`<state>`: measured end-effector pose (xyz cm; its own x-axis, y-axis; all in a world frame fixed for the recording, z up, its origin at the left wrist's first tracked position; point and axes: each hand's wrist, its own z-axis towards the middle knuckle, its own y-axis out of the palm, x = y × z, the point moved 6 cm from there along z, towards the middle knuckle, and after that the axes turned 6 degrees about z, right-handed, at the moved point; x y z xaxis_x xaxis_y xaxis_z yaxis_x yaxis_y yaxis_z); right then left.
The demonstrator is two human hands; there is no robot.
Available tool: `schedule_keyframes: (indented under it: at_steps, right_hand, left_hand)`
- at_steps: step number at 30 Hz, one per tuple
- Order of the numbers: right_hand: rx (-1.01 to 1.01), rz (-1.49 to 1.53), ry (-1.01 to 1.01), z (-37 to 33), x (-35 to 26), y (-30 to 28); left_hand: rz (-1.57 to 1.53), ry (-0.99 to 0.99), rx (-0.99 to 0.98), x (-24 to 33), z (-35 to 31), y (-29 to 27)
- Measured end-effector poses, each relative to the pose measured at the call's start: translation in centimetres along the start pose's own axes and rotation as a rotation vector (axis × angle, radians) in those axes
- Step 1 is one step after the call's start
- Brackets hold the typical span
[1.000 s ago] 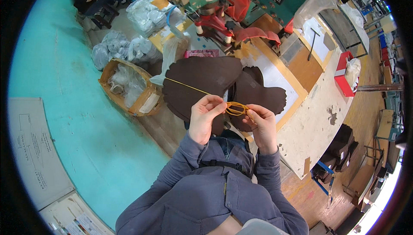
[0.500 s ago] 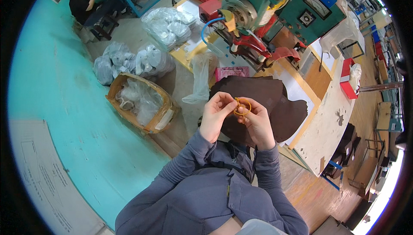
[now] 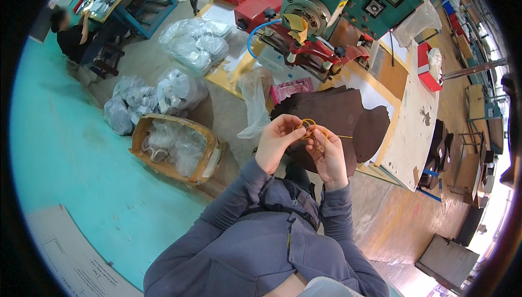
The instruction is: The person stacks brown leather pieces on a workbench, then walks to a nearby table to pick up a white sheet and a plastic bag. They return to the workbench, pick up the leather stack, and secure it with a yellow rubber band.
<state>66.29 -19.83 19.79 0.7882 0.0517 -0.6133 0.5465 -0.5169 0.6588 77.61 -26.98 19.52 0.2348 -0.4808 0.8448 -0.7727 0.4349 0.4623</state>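
Both of my hands are raised together over a stack of dark brown flat sheets (image 3: 375,128). Between my fingertips are looped thin yellow rubber bands (image 3: 309,124). My left hand (image 3: 274,144) pinches the loops with thumb and forefinger. On their other side, my right hand (image 3: 330,161) has its fingers bent and closed on them. A thin yellow strand (image 3: 343,136) shows past the right fingers, against the brown sheets; whether it joins the loops I cannot tell. The sheets have rounded, irregular outlines and lie partly under my hands.
Beyond the sheets stands a green machine (image 3: 310,14) with red arms. A pink packet (image 3: 292,89) and a clear plastic bag (image 3: 254,101) lie near it. Left are a cardboard box (image 3: 142,153) of plastic and bagged grey pieces (image 3: 182,91). A person (image 3: 73,38) sits far left.
The single yellow loop now appears as several overlapping loops between my fingers. The yellow strand over the sheets has come into view. My view has shifted, with the machine appearing further left.
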Motion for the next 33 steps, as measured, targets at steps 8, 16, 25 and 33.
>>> schedule_keyframes:
  at_steps: [8, 16, 25, 33]
  right_hand:
    - [0.107, -0.158, -0.106, 0.1, 0.5, 0.1]
    - [0.150, -0.447, -0.248, 0.7, -1.1, 0.5]
    - [0.315, -0.994, -0.487, 1.9, -5.6, -3.2]
    - [0.124, -0.794, -0.408, -0.6, -5.7, 0.5]
  left_hand:
    - [-0.057, -0.017, 0.130, 0.5, 0.6, -2.6]
    - [0.017, -0.036, 0.175, 0.3, 0.8, -4.9]
    - [0.061, 0.091, 0.201, 1.5, 1.8, -7.7]
    - [0.109, 0.063, -0.050, 1.0, 0.9, -2.5]
